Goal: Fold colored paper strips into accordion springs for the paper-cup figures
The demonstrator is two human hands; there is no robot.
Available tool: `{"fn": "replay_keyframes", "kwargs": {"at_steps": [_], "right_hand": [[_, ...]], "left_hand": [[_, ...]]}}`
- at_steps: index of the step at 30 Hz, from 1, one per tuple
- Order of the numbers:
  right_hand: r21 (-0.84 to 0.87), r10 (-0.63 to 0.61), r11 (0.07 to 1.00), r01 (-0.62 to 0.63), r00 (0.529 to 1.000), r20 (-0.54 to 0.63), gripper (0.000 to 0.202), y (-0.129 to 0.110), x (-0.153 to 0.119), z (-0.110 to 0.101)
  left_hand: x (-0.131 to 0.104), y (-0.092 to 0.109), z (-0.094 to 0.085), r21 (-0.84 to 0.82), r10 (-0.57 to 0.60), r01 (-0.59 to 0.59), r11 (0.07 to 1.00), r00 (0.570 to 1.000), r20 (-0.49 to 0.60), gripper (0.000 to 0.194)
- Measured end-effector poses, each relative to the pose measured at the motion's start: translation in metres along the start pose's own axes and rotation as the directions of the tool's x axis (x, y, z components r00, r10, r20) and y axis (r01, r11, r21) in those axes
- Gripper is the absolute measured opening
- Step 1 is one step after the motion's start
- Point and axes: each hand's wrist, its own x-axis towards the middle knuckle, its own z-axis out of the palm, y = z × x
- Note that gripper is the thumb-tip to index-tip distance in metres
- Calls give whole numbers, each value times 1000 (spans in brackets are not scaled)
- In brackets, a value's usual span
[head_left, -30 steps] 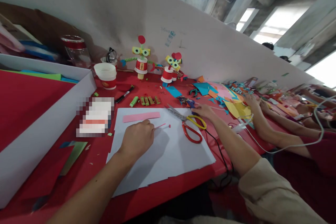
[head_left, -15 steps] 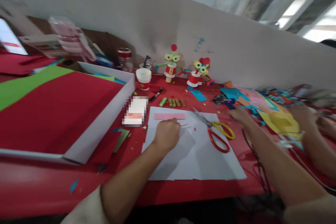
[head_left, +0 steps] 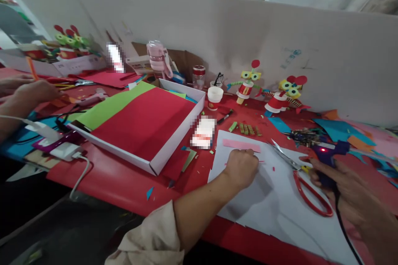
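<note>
My left hand (head_left: pixel 244 169) is closed over the white paper (head_left: pixel 264 215), fingers pinched together. A thin pink strip (head_left: pixel 261 161) pokes out beside its fingertips, and a wider pink paper strip (head_left: pixel 241 145) lies just beyond. Wrapped round the handle of a dark blue glue gun (head_left: pixel 329 153) is my right hand (head_left: pixel 331 178). The gun shows a small red light, and its black cord hangs below. Scissors (head_left: pixel 311 192) with red and yellow handles lie on the paper, blades toward the back, partly behind my right fingers.
A white box (head_left: pixel 177 143) with red and green sheets stands left. Behind are paper cups (head_left: pixel 215 97), two paper-cup figures (head_left: pixel 245 89), and small folded green pieces (head_left: pixel 247 128). A phone (head_left: pixel 203 132) lies beside the box. Another person's hands (head_left: pixel 34 91) work far left, near chargers (head_left: pixel 64 151).
The view has swung left. My right hand has taken hold of the glue gun and brought it toward the paper. My left hand stays closed near the pink strip.
</note>
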Motion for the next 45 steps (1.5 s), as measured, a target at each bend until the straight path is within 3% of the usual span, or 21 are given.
{"fn": "replay_keyframes", "kwargs": {"at_steps": [4, 8, 12, 14, 21, 33, 45], "right_hand": [[-25, 22, 999, -22, 1000, -12, 25, 7, -12, 5], [-93, -102, 990, 111, 990, 93, 31, 21, -25, 5], [-27, -185, 981, 190, 973, 140, 35, 38, -38, 6], [-10, -199, 979, 203, 967, 160, 37, 44, -44, 7], [-156, -158, 965, 209, 945, 287, 42, 54, -56, 8], [-347, -154, 902, 257, 942, 298, 39, 70, -52, 6], [-392, -156, 880, 266, 944, 290, 32, 64, -50, 11]], "left_hand": [[1, 0, 3, -29, -30, 31, 999, 999, 29, 19], [2, 0, 10, -38, -48, 49, 998, 998, 33, 19], [1, 0, 13, -77, -123, 128, 989, 990, 66, 20], [1, -1, 13, -107, -170, 176, 979, 984, 61, 19], [3, -4, 10, -191, -177, 193, 962, 979, 100, 20], [6, -3, 9, -226, -178, 202, 953, 976, 125, 20], [1, 4, 7, -79, -180, 187, 979, 980, 84, 26]]}}
